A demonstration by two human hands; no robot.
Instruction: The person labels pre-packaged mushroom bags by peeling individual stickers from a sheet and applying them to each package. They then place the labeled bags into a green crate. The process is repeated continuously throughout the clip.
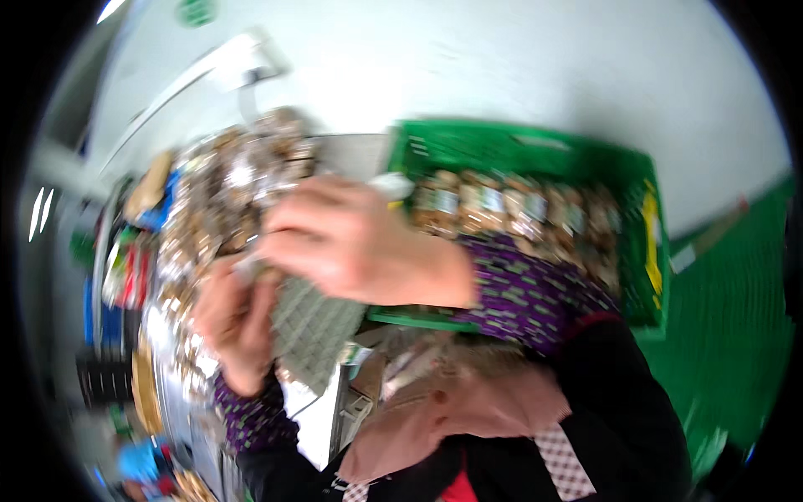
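Observation:
My left hand (232, 314) and my right hand (357, 245) meet in front of me, both blurred by motion. A small whitish piece (248, 268), perhaps a label, shows at the fingertips of my left hand. The fingers of my right hand are curled close to it, and their grip is hard to make out. Below the hands lies a grey quilted-looking pad (317, 326). Left of them is a large heap of shiny clear-wrapped packs (213, 207) with brown contents. Under my right forearm, a green plastic crate (527, 141) holds several labelled packs (483, 201) in a row.
A white device on an arm (244, 59) stands behind the heap, by a pale wall (502, 69). Red-and-white packages (128, 273) and a black crate (103, 379) are at the left. Green floor (728, 339) lies at the right. Someone in blue (141, 461) is at the lower left.

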